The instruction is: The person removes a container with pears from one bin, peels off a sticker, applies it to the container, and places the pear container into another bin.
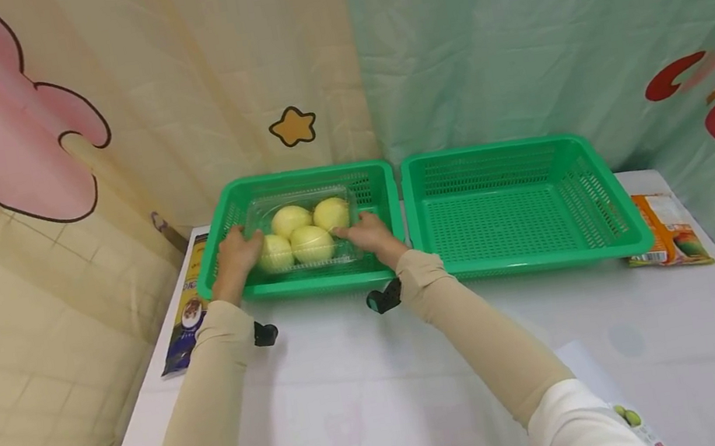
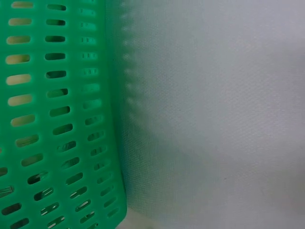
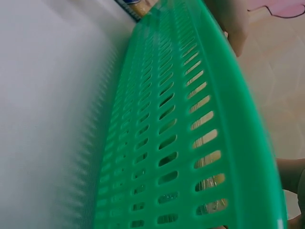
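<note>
A clear plastic box (image 1: pixel 298 198) with several pale yellow round fruits (image 1: pixel 312 245) sits within the left green basket (image 1: pixel 318 285). My left hand (image 1: pixel 239 258) grips the box's left side, thumb turned inward. On the opposite side my right hand (image 1: pixel 370 235) holds it, with the thumb over the near right corner. Both wrists cross the basket's near rim. In the left wrist view, the basket's slotted wall (image 2: pixel 57 109) hides the hand. The right wrist view looks along the slotted side (image 3: pixel 162 114), with yellow showing through the slots.
A second green basket (image 1: pixel 534 260) stands close on the right. A blue and yellow packet (image 1: pixel 188 314) lies at the left, an orange packet (image 1: pixel 675 237) at the right. Near my right sleeve is a white sheet or pack (image 1: pixel 600 380) with a green fruit picture. Curtains (image 1: pixel 476 37) hang behind.
</note>
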The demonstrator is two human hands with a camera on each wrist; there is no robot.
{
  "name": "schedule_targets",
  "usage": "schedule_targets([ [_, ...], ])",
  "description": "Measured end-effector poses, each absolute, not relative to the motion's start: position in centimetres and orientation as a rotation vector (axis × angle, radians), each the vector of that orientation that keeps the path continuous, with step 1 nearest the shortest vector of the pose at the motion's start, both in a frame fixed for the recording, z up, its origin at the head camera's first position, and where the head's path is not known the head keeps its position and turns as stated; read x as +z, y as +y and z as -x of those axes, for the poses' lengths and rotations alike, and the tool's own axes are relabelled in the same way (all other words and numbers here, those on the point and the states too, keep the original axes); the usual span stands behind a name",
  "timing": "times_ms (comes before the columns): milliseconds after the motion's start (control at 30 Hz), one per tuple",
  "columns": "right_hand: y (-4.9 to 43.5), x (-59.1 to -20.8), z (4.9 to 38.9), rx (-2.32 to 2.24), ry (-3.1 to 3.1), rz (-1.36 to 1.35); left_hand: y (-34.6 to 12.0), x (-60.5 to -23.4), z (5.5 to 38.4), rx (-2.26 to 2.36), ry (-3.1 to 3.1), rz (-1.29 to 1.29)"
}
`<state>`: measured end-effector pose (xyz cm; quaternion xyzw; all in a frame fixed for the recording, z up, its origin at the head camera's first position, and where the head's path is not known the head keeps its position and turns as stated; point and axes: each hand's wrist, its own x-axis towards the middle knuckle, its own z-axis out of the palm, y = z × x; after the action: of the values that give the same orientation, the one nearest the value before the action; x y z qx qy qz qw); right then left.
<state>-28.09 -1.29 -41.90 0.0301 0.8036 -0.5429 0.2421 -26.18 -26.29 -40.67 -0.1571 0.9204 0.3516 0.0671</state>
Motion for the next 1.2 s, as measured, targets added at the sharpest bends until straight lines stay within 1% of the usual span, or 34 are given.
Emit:
schedule_targets([
  [333,-0.9,-41.6,27.7,-1.553,2.151,-0.132,-25.8,-41.0,26.2,1.079,2.835,0.475],
  [600,-1.2,-40.9,27.0,-1.63,2.044,-0.166,-26.0,-40.7,26.1,1.115,2.875,0.53],
  [867,-1.1,-39.8,26.6,-1.671,2.024,-0.106,-26.5,-40.5,25.8,1.163,2.904,0.52],
  [1033,-0.7,-38.8,26.1,-1.636,2.041,-0.066,-26.4,-39.8,25.2,1.201,2.922,0.512],
  [1200,-0.2,-38.0,25.5,-1.618,2.072,-0.078,-26.4,-38.7,24.7,1.239,2.92,0.439],
])
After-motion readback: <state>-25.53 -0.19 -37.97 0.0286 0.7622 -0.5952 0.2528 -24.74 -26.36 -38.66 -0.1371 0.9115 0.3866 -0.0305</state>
